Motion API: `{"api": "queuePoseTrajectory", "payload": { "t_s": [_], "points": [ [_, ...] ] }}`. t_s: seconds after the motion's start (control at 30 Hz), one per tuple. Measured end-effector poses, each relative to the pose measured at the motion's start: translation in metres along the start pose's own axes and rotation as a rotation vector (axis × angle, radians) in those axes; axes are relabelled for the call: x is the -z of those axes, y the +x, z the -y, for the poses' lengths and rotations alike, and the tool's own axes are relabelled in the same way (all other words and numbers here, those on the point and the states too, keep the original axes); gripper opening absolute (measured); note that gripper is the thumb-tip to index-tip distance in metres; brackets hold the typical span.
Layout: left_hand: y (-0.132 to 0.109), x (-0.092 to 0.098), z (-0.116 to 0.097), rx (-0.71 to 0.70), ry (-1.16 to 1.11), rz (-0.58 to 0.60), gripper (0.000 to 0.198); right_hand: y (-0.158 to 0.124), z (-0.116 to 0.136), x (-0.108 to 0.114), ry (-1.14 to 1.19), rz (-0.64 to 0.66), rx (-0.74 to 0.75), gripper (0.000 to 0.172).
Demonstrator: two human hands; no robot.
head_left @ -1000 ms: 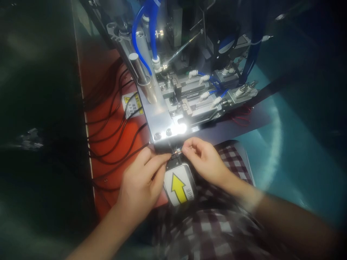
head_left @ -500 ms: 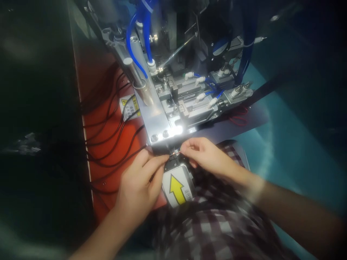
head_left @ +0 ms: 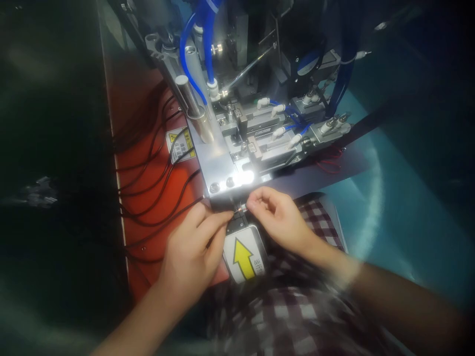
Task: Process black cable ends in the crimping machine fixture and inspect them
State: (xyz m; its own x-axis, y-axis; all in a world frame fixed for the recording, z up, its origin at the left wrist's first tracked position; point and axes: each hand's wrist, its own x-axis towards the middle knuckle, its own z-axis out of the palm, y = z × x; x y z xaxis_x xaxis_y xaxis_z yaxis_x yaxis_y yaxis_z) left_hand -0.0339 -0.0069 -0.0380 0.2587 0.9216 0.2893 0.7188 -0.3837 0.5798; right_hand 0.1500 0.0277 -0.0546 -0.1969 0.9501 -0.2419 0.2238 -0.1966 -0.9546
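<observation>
My left hand (head_left: 196,242) is closed in a pinch at the front of the machine (head_left: 218,163), its fingertips at one end of a small thin part (head_left: 240,208). On the other side, my right hand (head_left: 278,215) also pinches, thumb against index finger, at that part's right end. The piece is too small to name, and fingertips cover its ends. Just below it sits a white cover (head_left: 245,257) with a yellow arrow (head_left: 243,258). Above both hands a bright light shines on the metal plate with bolts.
Pneumatic cylinders (head_left: 274,153) with blue air hoses (head_left: 184,49) stand beyond my hands. Black cables (head_left: 159,198) cross the red base (head_left: 178,188) at left, near a warning label (head_left: 181,145). A metal post (head_left: 189,99) rises from the plate. Checked cloth (head_left: 289,301) lies below my forearms.
The view has shifted slightly, so the machine appears a little farther right. Both hands stay pinched at the small part, and my right hand's wrist has turned slightly.
</observation>
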Motion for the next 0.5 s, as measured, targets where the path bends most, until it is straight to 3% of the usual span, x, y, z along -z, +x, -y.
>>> {"api": "queuePoseTrajectory", "payload": {
  "t_s": [0.5],
  "points": [
    [-0.0015,-0.0001,0.0007,0.01,-0.015,0.003,0.02,-0.0021,-0.0061,-0.0004,-0.069,-0.007,0.042,0.011]
  ]
}}
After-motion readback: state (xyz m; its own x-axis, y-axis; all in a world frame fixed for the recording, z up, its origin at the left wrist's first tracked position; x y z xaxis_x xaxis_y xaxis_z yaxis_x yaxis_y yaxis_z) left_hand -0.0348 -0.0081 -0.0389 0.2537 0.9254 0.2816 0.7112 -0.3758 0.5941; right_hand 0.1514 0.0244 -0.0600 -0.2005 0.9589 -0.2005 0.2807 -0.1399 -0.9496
